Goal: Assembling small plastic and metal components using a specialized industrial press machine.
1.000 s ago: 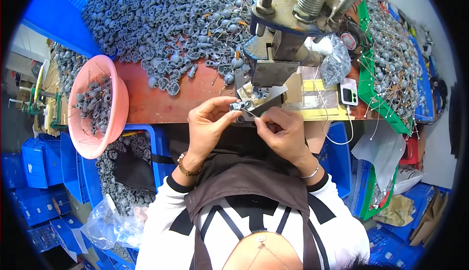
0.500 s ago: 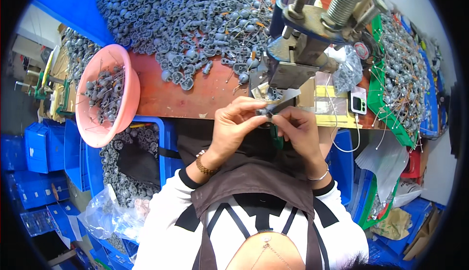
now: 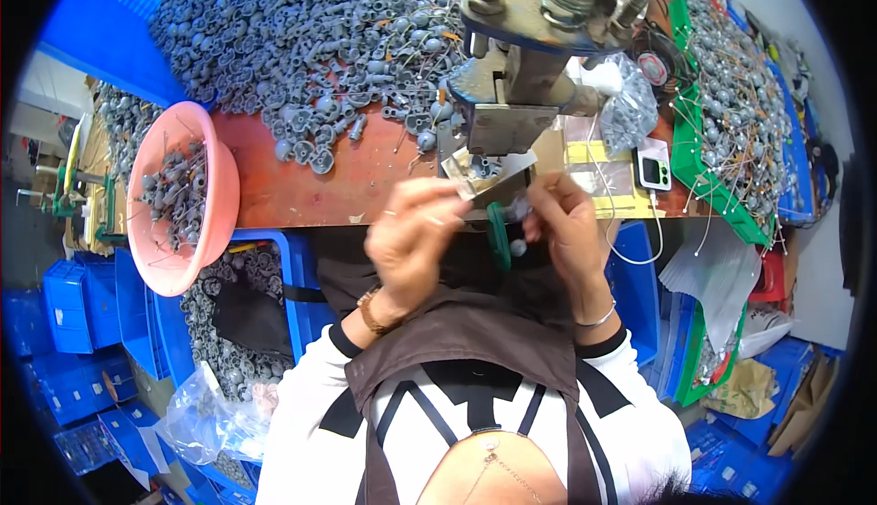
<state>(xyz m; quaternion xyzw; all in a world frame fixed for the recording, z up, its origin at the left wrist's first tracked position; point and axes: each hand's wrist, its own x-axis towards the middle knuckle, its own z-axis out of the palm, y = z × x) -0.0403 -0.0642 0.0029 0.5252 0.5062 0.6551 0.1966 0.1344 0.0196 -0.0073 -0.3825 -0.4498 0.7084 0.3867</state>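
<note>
My left hand [image 3: 411, 242] is over the table's front edge, smeared by motion; whether anything is between its fingers does not show. Across from it, my right hand [image 3: 568, 222] is closed, its fingertips pinching a small grey plastic part, mostly hidden, with a round grey ball [image 3: 518, 247] below the fingers. A green strip-like piece [image 3: 498, 235] stands between the hands at the table edge. Just beyond them is the press head [image 3: 513, 129], a metal block under thick springs, with small grey pieces [image 3: 484, 167] lying beneath it.
A heap of grey plastic parts [image 3: 301, 48] covers the wooden table [image 3: 292, 190]. To the left is a pink basin [image 3: 228, 194] of wired parts; to the right, a green tray [image 3: 708, 185] of wired balls. A white cabled device [image 3: 652, 165] lies near that tray. Blue bins [image 3: 301, 277] stand below.
My hands have moved apart: the left drew away leftward and the right rose slightly. The small part stays with the right hand. The whole view has shifted a little.
</note>
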